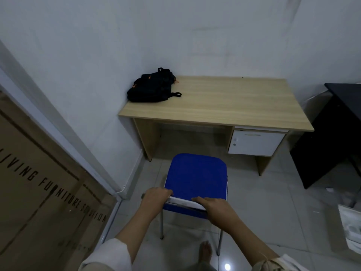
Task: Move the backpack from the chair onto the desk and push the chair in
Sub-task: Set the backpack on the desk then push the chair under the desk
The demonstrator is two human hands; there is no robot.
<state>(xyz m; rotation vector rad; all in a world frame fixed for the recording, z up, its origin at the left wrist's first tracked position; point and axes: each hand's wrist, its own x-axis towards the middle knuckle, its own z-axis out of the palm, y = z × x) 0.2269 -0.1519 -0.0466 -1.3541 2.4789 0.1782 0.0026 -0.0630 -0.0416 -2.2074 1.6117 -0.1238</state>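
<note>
I see the backpack (152, 87) lying at the tabletop's (224, 100) far left corner, while my left hand (155, 197) and right hand (214, 205) have their fingers (168, 192) clenched over the top of the chair's (196, 177) backrest, the chair standing just before the tabletop's near edge.

Walls (175, 32) painted pale grey-white, scuffed in places, meeting at a corner. Floor (263, 212) of glossy light tiles, with one bright lamp reflection (227, 267) near the bottom edge. Large cardboard carton (39, 182) printed "LIVING FURNITURE SOLUTION" leans along the left wall. Black cabinet (332, 137) stands at right. White plastic-wrapped item (351, 227) lies at far right, contents unclear.
</note>
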